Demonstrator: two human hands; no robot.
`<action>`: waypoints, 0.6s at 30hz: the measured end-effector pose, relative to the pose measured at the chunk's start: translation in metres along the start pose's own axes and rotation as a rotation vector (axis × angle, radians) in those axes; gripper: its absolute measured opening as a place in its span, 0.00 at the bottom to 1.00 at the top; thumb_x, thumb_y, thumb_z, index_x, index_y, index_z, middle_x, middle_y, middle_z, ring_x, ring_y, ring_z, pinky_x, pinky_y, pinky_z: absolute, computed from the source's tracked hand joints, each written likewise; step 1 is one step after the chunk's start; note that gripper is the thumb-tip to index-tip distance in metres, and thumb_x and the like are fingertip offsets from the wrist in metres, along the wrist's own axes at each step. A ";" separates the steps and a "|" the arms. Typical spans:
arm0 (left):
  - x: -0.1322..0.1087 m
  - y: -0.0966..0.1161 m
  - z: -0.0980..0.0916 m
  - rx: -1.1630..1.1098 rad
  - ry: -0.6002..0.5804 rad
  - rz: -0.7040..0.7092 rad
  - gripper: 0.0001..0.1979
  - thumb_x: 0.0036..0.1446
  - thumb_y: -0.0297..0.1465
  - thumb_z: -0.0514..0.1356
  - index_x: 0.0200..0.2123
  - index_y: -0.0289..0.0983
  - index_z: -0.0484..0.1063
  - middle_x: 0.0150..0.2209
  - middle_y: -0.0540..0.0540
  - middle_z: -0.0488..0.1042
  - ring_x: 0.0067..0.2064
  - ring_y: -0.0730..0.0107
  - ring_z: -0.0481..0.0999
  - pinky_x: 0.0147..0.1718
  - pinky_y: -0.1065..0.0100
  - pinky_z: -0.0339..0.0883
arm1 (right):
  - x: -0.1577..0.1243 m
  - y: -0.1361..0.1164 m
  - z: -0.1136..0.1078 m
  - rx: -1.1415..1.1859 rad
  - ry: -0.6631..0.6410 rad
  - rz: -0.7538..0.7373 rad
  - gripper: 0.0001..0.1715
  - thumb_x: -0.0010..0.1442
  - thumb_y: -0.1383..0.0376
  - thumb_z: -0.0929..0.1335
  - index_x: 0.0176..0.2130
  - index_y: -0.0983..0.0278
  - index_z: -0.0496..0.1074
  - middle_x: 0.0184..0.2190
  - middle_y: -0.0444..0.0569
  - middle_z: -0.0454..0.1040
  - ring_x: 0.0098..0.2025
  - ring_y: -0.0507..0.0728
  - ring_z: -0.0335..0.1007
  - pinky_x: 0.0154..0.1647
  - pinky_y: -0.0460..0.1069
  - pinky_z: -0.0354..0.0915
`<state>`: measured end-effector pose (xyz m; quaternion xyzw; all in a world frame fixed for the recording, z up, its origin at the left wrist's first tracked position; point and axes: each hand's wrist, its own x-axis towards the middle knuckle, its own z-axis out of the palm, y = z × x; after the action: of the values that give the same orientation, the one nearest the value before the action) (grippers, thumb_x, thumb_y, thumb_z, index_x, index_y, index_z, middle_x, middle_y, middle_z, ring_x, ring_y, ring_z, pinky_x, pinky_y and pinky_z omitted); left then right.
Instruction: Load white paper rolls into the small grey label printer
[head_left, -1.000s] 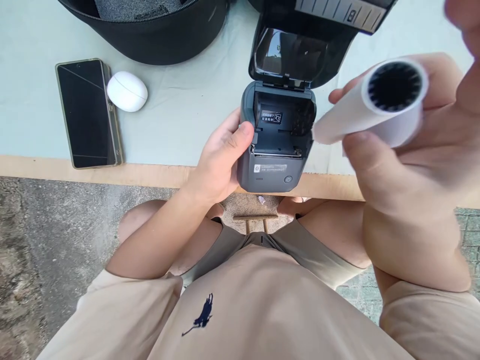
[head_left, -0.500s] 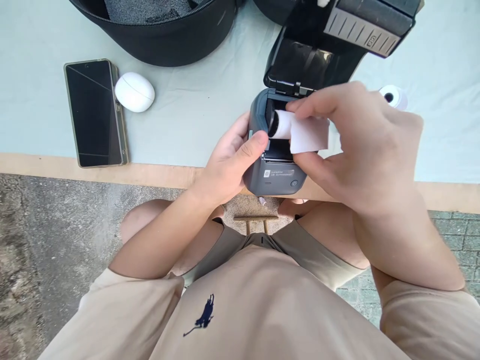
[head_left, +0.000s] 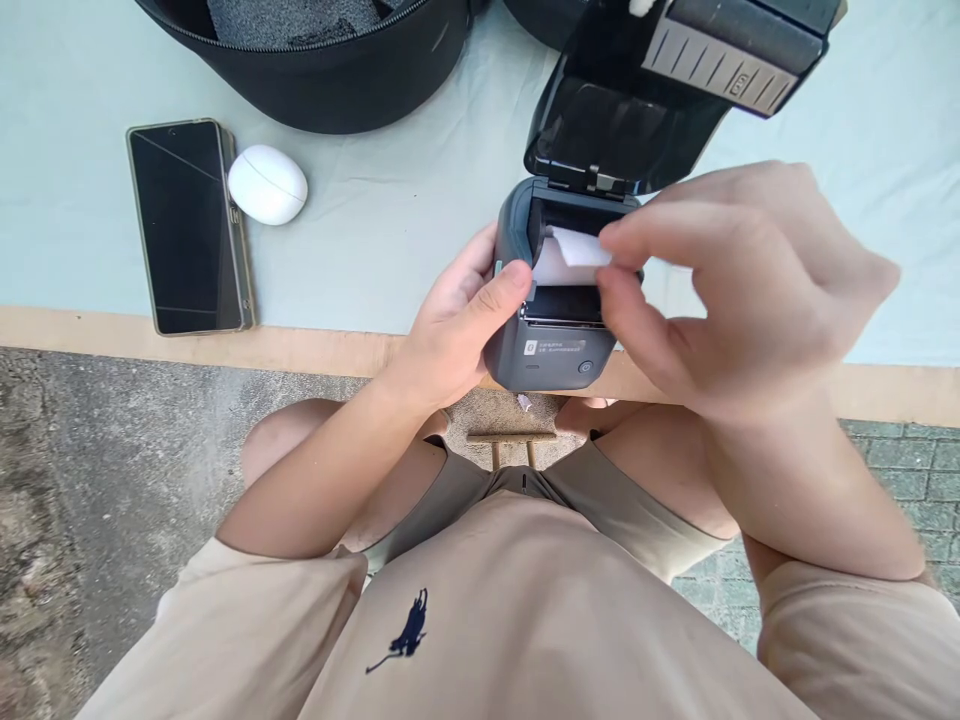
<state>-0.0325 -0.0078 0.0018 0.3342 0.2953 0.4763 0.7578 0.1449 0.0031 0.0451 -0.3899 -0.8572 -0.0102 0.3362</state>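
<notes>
A dark grey label printer stands at the table's front edge, its black lid swung up and back. My left hand grips the printer's left side, thumb over the rim. Inside the compartment lies a white paper roll, partly hidden by its own loose end. My right hand is at the compartment's right side, with thumb and forefinger closed at the edge of the white paper end. The other fingers of that hand are curled and slightly blurred.
On the left of the pale cloth-covered table lie a phone and a white rounded object touching it. An open black zip case sits at the back. A wooden stool shows below the table.
The roll now sits lower in the compartment, and its loose end is turned up across it. My right hand has shifted right, covering the small roll on the table.
</notes>
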 end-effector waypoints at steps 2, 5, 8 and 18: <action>0.002 -0.002 -0.002 -0.006 0.014 0.022 0.16 0.61 0.43 0.59 0.48 0.41 0.70 0.49 0.46 0.76 0.65 0.56 0.67 0.55 0.59 0.73 | -0.003 -0.001 0.002 0.099 -0.013 -0.072 0.12 0.59 0.67 0.67 0.44 0.54 0.70 0.37 0.43 0.77 0.42 0.59 0.76 0.40 0.55 0.69; 0.006 -0.007 -0.009 -0.027 0.018 0.056 0.20 0.54 0.45 0.64 0.47 0.42 0.70 0.48 0.47 0.77 0.64 0.54 0.66 0.57 0.59 0.72 | -0.007 -0.003 0.009 0.156 0.012 -0.190 0.12 0.58 0.70 0.68 0.43 0.58 0.69 0.35 0.43 0.77 0.42 0.55 0.78 0.40 0.52 0.71; 0.008 -0.011 -0.014 -0.008 0.015 0.054 0.21 0.53 0.43 0.65 0.48 0.43 0.67 0.46 0.48 0.77 0.63 0.53 0.68 0.54 0.58 0.73 | -0.008 -0.004 0.014 0.185 0.028 -0.266 0.10 0.57 0.72 0.68 0.39 0.61 0.69 0.30 0.42 0.76 0.42 0.54 0.78 0.40 0.51 0.72; -0.003 0.002 -0.006 0.081 -0.003 0.014 0.27 0.48 0.36 0.69 0.50 0.42 0.64 0.48 0.46 0.77 0.58 0.51 0.74 0.43 0.63 0.76 | -0.013 0.003 0.009 0.359 0.051 0.218 0.17 0.56 0.62 0.70 0.47 0.53 0.69 0.41 0.48 0.70 0.52 0.63 0.68 0.55 0.65 0.69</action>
<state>-0.0392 -0.0084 0.0001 0.3676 0.3106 0.4687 0.7408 0.1482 -0.0008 0.0301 -0.4137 -0.7893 0.1695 0.4208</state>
